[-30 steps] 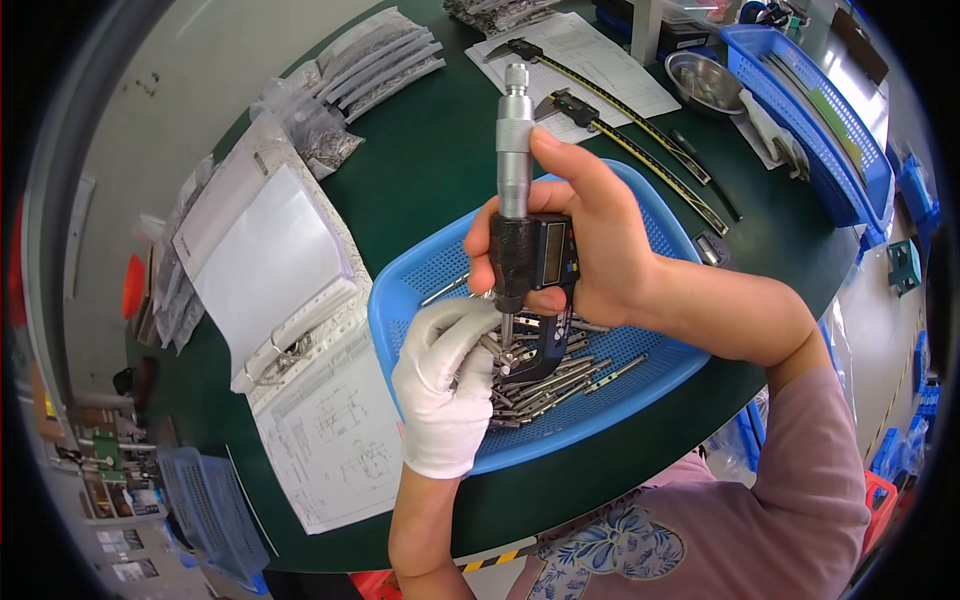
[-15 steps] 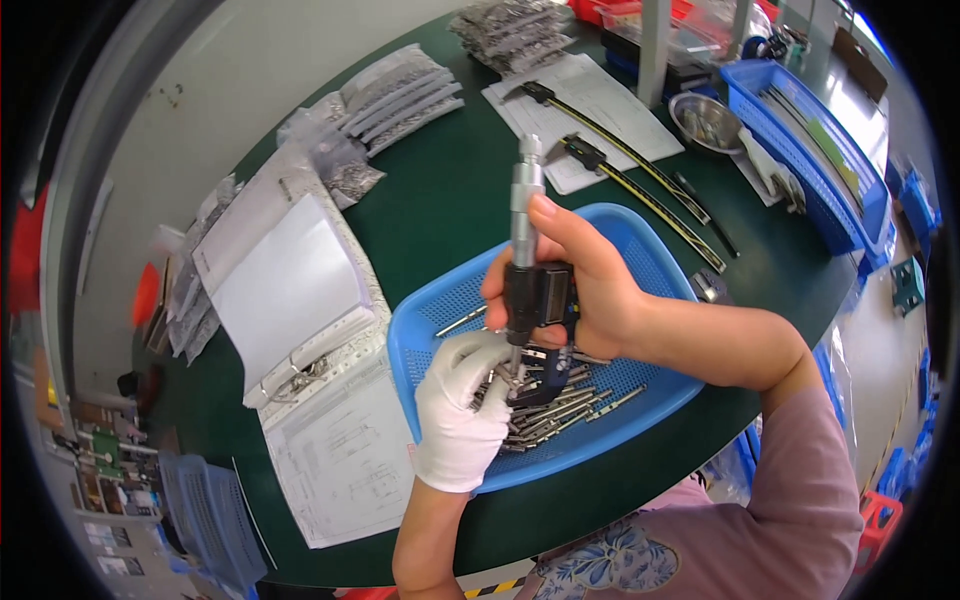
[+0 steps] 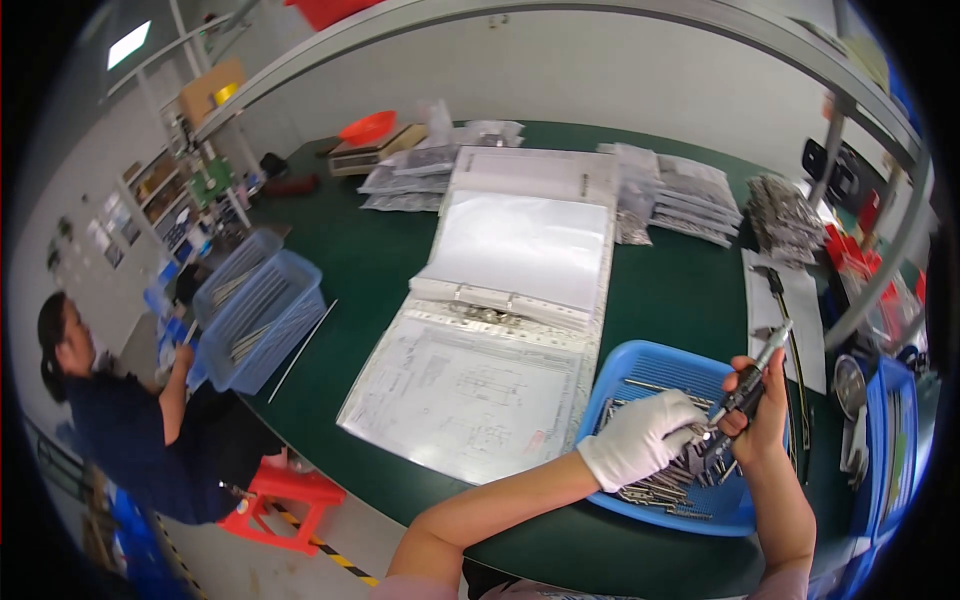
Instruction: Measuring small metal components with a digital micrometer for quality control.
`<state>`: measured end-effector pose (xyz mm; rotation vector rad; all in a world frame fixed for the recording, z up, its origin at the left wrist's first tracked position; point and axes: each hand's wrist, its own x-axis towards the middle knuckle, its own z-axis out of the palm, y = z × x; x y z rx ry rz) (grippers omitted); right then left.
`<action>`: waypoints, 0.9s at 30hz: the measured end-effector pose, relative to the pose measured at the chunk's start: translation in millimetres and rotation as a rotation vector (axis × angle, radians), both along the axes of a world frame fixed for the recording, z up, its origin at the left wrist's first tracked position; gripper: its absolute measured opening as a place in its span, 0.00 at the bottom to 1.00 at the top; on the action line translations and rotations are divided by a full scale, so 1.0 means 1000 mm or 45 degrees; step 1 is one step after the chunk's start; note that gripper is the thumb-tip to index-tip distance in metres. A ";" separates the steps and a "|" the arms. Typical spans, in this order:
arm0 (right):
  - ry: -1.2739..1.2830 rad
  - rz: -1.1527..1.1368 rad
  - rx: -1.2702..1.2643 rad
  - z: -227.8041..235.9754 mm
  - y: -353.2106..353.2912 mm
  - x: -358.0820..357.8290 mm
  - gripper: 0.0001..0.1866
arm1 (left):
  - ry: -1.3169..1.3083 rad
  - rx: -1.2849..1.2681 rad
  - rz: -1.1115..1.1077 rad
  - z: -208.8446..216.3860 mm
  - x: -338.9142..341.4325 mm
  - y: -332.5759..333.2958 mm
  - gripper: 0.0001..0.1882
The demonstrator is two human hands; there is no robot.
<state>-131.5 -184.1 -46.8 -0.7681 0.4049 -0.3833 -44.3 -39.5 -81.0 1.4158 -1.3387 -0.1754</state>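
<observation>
My right hand [image 3: 765, 415] is wrapped round a digital micrometer [image 3: 757, 370], which tilts with its silver thimble up and to the right. Wearing a white glove, my left hand [image 3: 640, 440] pinches a small metal pin at the micrometer's lower end; fingers hide most of the pin. Both hands are over a blue perforated basket [image 3: 655, 357]. Slender metal pins [image 3: 655, 492], several of them, lie loose inside it, partly covered by my hands.
Left of the basket lies an open ring binder [image 3: 525, 240] with a drawing sheet [image 3: 450, 385]. Bagged parts [image 3: 695, 198] are stacked behind. Calipers [image 3: 797, 375] lie to the right, near a metal bowl [image 3: 849, 385]. Blue baskets [image 3: 262, 330] and a seated co-worker [image 3: 140, 430] are at left.
The view has swung left, so the basket and my hands now appear farther right and the co-worker shows. The micrometer leans more to the right; both hands keep their hold.
</observation>
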 end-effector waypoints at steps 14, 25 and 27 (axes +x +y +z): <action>0.038 0.105 -0.067 0.001 -0.006 0.014 0.31 | -0.199 0.001 0.072 0.002 0.012 -0.007 0.09; 0.030 -0.247 -0.021 0.010 -0.032 -0.003 0.26 | -0.508 0.646 0.259 0.002 -0.005 -0.009 0.06; 0.005 -0.281 0.045 0.012 -0.032 -0.005 0.25 | -0.609 0.879 0.060 0.003 -0.016 -0.004 0.07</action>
